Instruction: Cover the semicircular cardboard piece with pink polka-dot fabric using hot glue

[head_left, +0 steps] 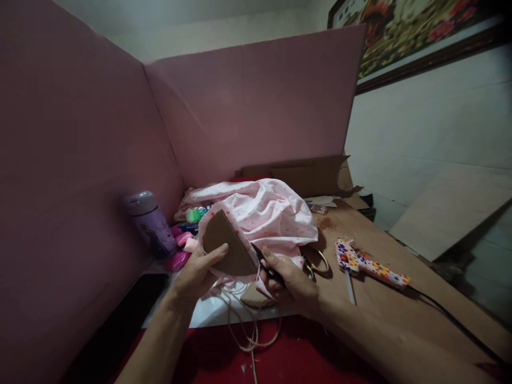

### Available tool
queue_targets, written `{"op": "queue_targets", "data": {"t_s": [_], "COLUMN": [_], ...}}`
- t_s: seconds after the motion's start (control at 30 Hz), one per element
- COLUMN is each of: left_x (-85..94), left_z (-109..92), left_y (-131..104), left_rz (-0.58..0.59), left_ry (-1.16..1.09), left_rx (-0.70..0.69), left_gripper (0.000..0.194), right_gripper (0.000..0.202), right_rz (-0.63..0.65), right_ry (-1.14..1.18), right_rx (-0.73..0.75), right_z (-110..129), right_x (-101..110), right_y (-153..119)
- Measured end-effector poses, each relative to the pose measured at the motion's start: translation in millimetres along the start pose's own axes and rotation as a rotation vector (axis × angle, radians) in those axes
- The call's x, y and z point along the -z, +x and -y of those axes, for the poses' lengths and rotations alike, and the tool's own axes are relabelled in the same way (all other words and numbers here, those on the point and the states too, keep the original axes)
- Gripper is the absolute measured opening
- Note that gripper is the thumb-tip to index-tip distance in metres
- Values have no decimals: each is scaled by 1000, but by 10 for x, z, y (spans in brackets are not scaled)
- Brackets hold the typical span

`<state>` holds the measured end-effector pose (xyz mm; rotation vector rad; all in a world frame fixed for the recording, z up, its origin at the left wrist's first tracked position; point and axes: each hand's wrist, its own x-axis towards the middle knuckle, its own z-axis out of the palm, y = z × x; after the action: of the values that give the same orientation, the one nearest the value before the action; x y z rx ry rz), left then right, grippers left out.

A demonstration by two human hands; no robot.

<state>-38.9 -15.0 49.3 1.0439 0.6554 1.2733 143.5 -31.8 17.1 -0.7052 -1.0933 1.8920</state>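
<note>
My left hand (196,274) grips a half-round piece of brown cardboard (228,248), its thumb pressed on the flat face. White-pink fabric with small red-orange spots (276,208) lies behind the cardboard and shows as a border around its edge. In my right hand (294,285) is a pair of dark-handled scissors (275,273), closed in the fingers. Their blades lie at the fabric beside the straight side of the cardboard. How far they are opened cannot be made out. Beneath my hands hang loops of twine (254,341) over a second tan piece (256,296).
A floral-patterned glue gun (370,265) with a black cord lies right. Larger gold-handled scissors (319,264) rest by the fabric. A purple bottle (151,224), pink items (178,261) and a black flat object (138,301) stand left. Pink panels (256,106) enclose the back and left.
</note>
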Motion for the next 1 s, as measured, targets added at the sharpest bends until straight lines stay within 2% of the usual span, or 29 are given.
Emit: {"op": "queue_targets", "data": {"t_s": [0.2,0.4,0.57,1.0], "left_x": [-14,-32,-18,-28], "left_z": [33,27,33,18], "left_y": [2,0,0,-5], "left_rz": [41,40,24,8], "left_ry": [3,4,11,-10], "left_rx": [15,17,8,-7], "left_gripper": [44,43,46,42], "right_gripper": [47,49,47,48], "right_rz": [-30,-54,-13,-16], "right_ry": [91,41,89,63], "right_rx": [-30,-4,-26,-45], "right_z": [25,10,24,75], "right_x": [-33,-46,-49,-61], "right_y": [-13,-25,-33,-46]}}
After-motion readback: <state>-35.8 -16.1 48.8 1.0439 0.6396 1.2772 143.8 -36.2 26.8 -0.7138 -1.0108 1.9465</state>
